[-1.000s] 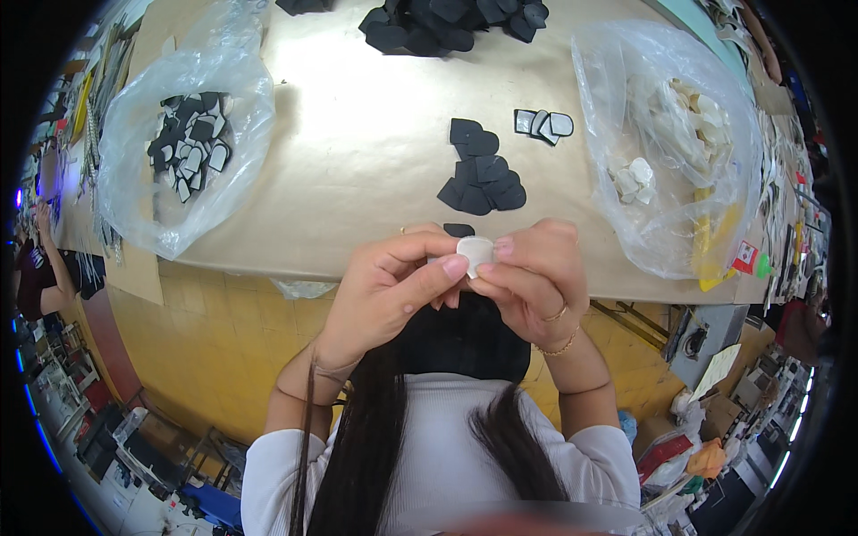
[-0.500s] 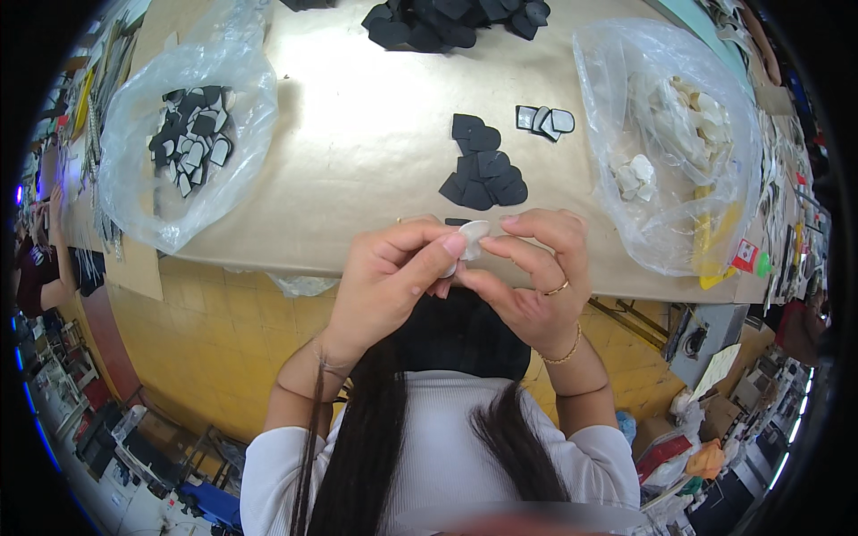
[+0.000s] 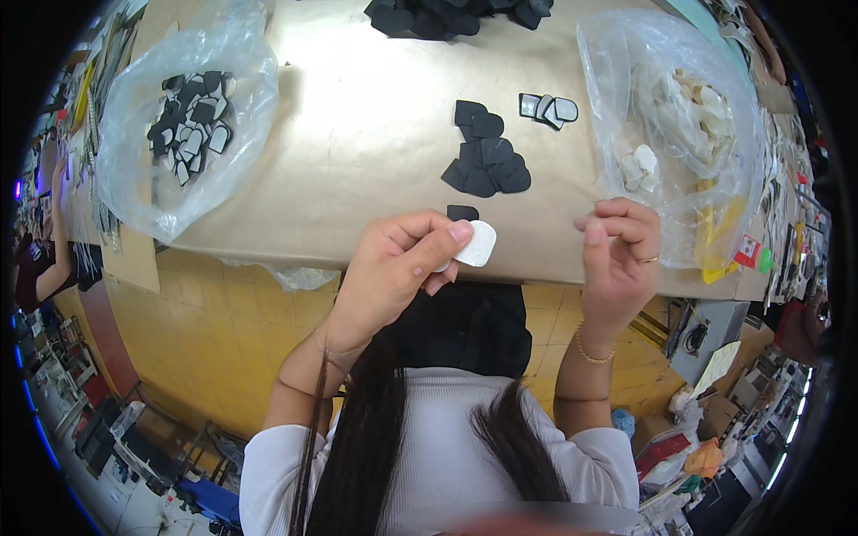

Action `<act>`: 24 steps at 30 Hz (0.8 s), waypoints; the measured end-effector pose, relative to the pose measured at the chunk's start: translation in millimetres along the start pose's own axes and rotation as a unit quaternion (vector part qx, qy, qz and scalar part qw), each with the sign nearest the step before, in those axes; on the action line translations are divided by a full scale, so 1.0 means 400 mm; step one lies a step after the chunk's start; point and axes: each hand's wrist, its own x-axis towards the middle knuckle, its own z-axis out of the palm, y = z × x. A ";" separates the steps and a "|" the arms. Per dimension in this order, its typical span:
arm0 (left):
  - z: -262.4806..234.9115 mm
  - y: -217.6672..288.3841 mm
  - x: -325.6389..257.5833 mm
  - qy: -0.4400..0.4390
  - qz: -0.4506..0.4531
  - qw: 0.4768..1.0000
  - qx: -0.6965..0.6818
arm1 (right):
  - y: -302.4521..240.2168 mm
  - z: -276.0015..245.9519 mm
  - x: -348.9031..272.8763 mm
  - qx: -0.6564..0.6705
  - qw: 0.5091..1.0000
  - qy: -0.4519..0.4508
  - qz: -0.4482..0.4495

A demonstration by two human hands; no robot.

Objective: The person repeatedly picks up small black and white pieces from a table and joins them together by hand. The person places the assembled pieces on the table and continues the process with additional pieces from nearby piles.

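My left hand (image 3: 398, 263) is closed on a small white piece (image 3: 480, 245) with a rounded end, pinched between thumb and fingers above the table's near edge. Just beyond it lies a single black piece (image 3: 462, 213), partly covered by the white one. Farther off is a loose cluster of black rounded pieces (image 3: 490, 165). To the right, my right hand (image 3: 624, 250) is raised beside a clear plastic bag, thumb and fingertips brought together. Its fingertips are slightly blurred, and whatever they may hold cannot be made out.
A clear bag (image 3: 590, 85) at right holds crumpled off-white scraps (image 3: 693, 116). Another bag (image 3: 121, 188) at left bears black and pale pieces (image 3: 192, 125). Several black-edged pale pieces (image 3: 547, 109) overlap right of centre. A black heap (image 3: 438, 18) sits at the far edge.
My right hand has parted from my left and moved right, toward the bag of scraps. My left hand keeps the white piece, which now shows its flat face.
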 end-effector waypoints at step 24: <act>0.021 -0.026 -0.013 -0.048 0.153 0.987 0.011 | -0.088 0.048 0.020 0.321 0.893 -0.210 0.235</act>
